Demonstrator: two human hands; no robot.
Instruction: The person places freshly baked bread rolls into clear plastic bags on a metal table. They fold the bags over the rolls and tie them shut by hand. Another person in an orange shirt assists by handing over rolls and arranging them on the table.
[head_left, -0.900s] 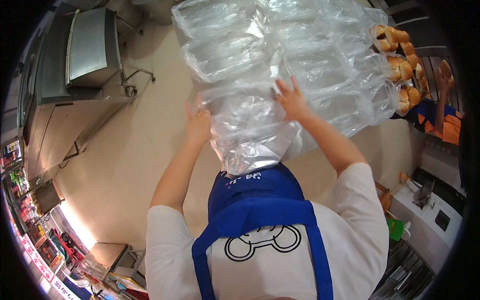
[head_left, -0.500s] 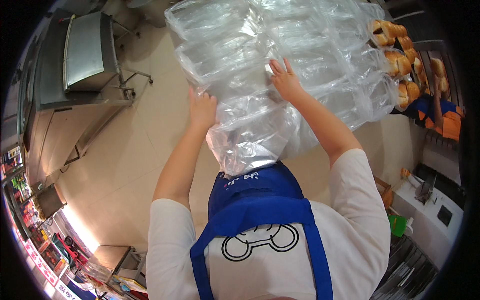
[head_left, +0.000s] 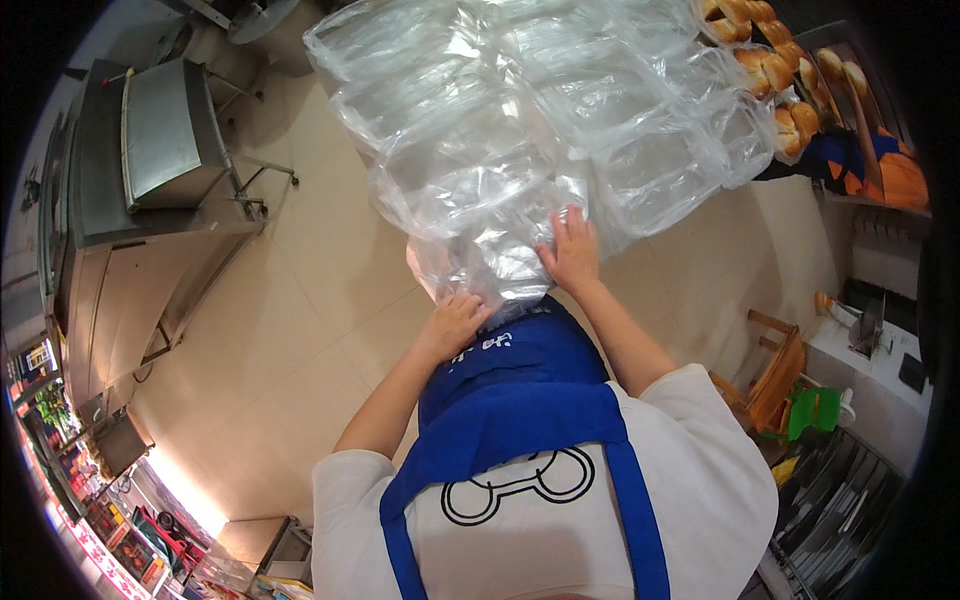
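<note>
Notably, nearest clear plastic (head_left: 495,240) lies between the two hands, at the near end of the bag rows (head_left: 440,110), tapering toward the blue apron (head_left: 505,405). Left hand (head_left: 460,318) nearer the body, at the plastic's lower edge, by the apron; plastic runs ahead of it and to its right. Left grip: fingers bent at the edge, pinching or not, cannot tell. Right hand (head_left: 572,254) farther out, at the right margin; plastic mostly to its left. Right grip: wide, fingers extended. Bag rows' long axes run roughly left-right; near piece too crumpled to call.
</note>
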